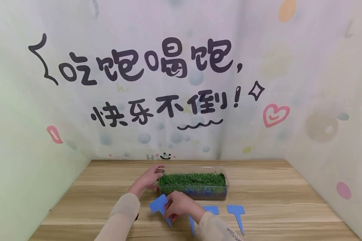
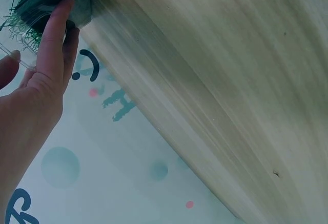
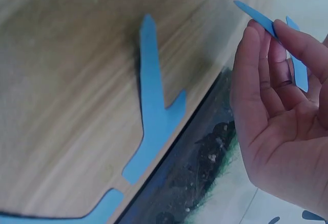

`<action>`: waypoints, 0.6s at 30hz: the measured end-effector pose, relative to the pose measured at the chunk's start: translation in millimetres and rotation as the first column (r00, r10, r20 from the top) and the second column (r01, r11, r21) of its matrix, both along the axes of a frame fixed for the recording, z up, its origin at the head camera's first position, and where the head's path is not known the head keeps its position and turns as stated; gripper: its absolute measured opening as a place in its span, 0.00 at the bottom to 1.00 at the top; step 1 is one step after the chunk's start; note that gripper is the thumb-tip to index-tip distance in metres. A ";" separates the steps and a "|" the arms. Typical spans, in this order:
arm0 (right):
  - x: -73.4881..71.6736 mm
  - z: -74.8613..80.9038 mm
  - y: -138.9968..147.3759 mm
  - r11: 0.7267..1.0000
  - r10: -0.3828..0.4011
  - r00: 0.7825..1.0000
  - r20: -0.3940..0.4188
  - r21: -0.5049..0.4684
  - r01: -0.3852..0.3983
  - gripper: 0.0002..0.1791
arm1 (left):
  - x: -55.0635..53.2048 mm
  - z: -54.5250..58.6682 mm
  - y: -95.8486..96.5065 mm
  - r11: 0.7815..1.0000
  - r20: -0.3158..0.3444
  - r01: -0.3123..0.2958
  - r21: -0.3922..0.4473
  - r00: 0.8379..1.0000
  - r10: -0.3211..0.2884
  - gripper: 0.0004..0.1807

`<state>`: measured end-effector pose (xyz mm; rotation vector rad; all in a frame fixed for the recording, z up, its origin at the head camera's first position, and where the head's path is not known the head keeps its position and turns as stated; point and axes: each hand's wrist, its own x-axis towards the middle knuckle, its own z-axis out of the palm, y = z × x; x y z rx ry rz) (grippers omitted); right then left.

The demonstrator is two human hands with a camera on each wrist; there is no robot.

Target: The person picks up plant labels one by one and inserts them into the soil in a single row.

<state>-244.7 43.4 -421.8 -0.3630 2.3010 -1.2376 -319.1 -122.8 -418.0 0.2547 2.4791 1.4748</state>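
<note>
A clear plastic box point(image 1: 223, 194) with green artificial grass point(image 1: 193, 180) on top sits on the wooden table. My left hand point(image 1: 149, 177) grips its left end. In the left wrist view, the fingers point(image 2: 54, 42) lie along the outer wall and the thumb is by the rim. In front of the box, my right hand point(image 1: 181, 204) pinches a blue T-shaped plant label point(image 1: 159, 203) by its narrow part, stem pointing down. The label's stem point(image 3: 256, 16) sticks out past the fingertips in the right wrist view.
More blue plant labels lie on the table: one label point(image 1: 236, 214) at the right, and others partly covered by my right arm, including a label head point(image 1: 211, 210) and a stem point(image 1: 191, 226). Behind the table point(image 1: 274, 197) hangs a printed white curtain point(image 1: 181, 140).
</note>
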 end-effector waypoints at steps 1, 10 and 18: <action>-0.3 1.2 0.4 1.000 -0.004 1.000 -0.003 -0.002 0.004 0.08 | 0.2 0.2 0.0 1.000 0.001 0.000 0.000 1.000 0.000 0.25; -3.7 4.3 4.4 1.000 -0.018 0.999 -0.031 -0.004 0.018 0.07 | 3.1 3.5 0.5 1.000 0.019 -0.006 0.015 1.000 0.006 0.26; -6.8 5.4 8.5 1.000 -0.023 0.998 -0.059 -0.017 0.022 0.06 | 4.0 4.4 0.7 1.000 0.023 -0.002 0.027 1.000 0.001 0.25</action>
